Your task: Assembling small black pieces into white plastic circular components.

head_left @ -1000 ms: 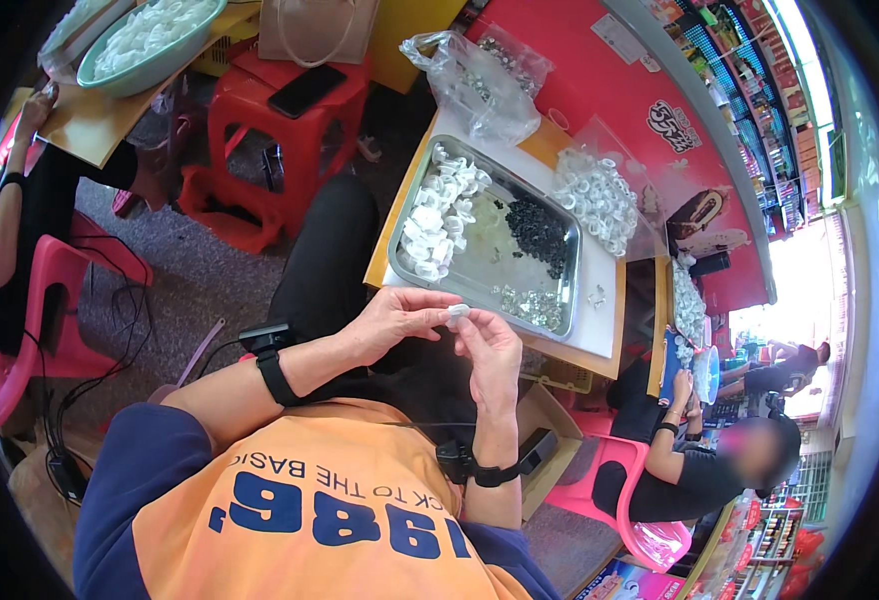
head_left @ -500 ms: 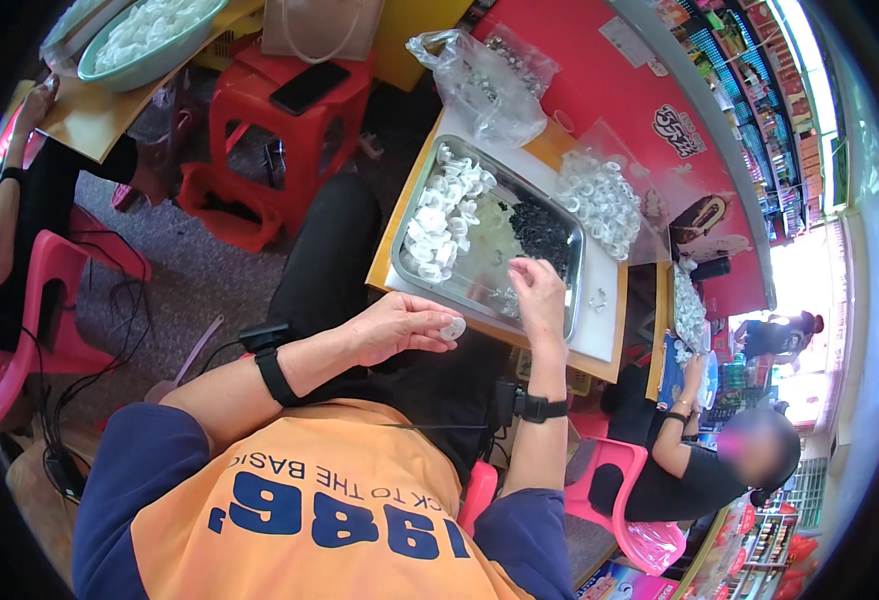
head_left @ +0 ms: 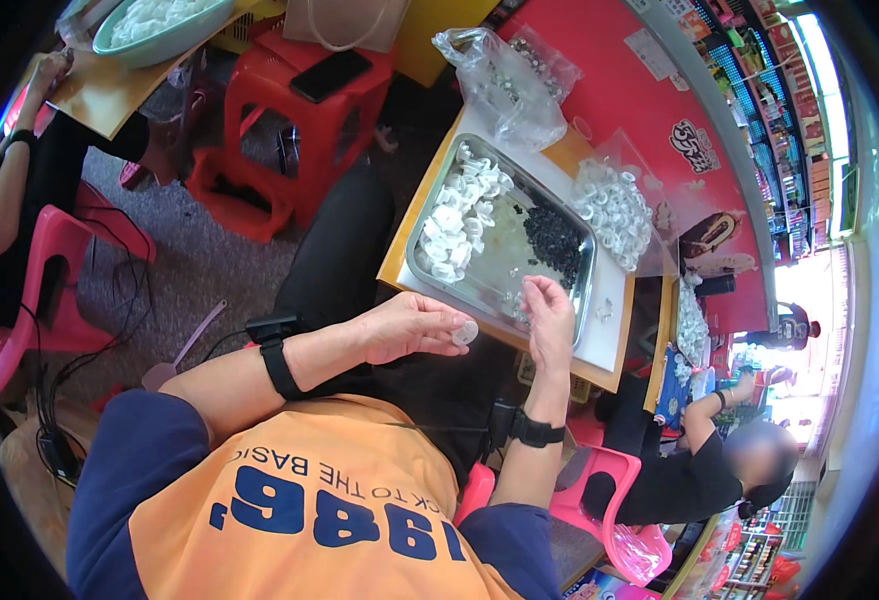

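Note:
My left hand (head_left: 415, 328) holds a small round whitish plastic piece (head_left: 466, 332) between thumb and fingers, in front of the tray's near edge. At the near right side of the metal tray (head_left: 438, 275), my right hand (head_left: 552, 318) has its thumb and fingertips pinched together. Whatever they may hold is too small to make out. In the tray, white plastic pieces (head_left: 452, 225) are heaped on the left and small black pieces (head_left: 552, 243) on the right. A few tiny clear pieces (head_left: 513, 303) lie near my right fingertips.
Beyond the tray, clear bags hold white rings (head_left: 612, 210) and small parts (head_left: 520, 80). A phone (head_left: 330, 76) rests on a red stool (head_left: 260, 95). Co-workers sit left and right; the right one's arm (head_left: 710, 410) reaches over another table.
My right hand has drawn back a little toward me and the tray's near edge. My left hand still holds the round piece. The view has shifted slightly, and the right co-worker's arm has moved.

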### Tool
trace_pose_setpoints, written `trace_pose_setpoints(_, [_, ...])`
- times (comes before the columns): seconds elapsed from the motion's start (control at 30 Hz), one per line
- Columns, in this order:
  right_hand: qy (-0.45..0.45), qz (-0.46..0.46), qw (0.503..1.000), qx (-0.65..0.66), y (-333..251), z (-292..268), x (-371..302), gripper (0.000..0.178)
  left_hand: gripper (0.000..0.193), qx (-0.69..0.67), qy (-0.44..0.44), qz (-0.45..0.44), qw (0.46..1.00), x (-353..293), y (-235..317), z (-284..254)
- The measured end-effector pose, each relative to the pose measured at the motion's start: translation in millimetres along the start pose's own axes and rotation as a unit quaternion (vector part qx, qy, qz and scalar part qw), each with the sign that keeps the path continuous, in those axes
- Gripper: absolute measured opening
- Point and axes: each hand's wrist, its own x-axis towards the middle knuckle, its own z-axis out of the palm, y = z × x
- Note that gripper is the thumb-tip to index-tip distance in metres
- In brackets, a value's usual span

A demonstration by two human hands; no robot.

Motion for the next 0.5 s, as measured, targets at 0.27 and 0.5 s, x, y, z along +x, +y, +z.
trace_pose_setpoints(0.27, [-0.051,0.067,0.914,0.397,-11,12,-46,0.012,0.03,-0.041,0.006,-0.018,0.999,1,-1,-2])
trace_pose_setpoints(0.5, [-0.045,0.073,0.916,0.391,-24,26,-68,0.018,0.03,-0.071,0.004,-0.009,0.997,-1,5,1])
